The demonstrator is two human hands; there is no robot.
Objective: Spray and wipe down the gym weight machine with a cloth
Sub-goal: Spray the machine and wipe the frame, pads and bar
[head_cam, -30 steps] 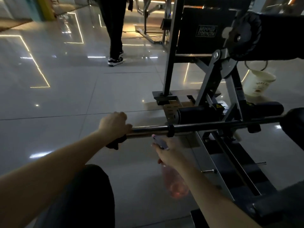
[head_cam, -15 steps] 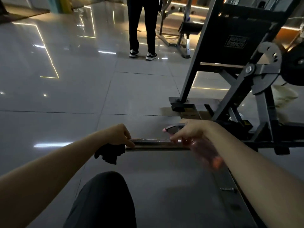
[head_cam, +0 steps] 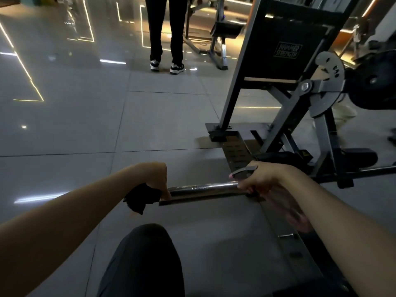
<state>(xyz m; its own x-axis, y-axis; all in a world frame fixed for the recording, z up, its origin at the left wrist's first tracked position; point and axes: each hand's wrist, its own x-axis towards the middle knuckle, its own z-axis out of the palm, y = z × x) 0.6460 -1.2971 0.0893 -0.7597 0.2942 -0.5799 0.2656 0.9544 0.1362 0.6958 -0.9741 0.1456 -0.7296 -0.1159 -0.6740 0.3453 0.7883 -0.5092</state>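
cloth [head_cam: 141, 197] clenched in left grip [head_cam: 155, 176] against steel bar [head_cam: 203, 188], right grip [head_cam: 259, 179] grasping spray bottle [head_cam: 287, 206].

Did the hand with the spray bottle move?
Yes. The right hand with the spray bottle rose from below the shiny bar to cross it.

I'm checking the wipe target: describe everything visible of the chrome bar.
The chrome bar is a shiny round metal tube lying roughly level, with faint unreadable lettering on it. The left hand grips a black cloth around its left end. The right hand, holding a pink-tinted spray bottle, crosses in front of its right part.
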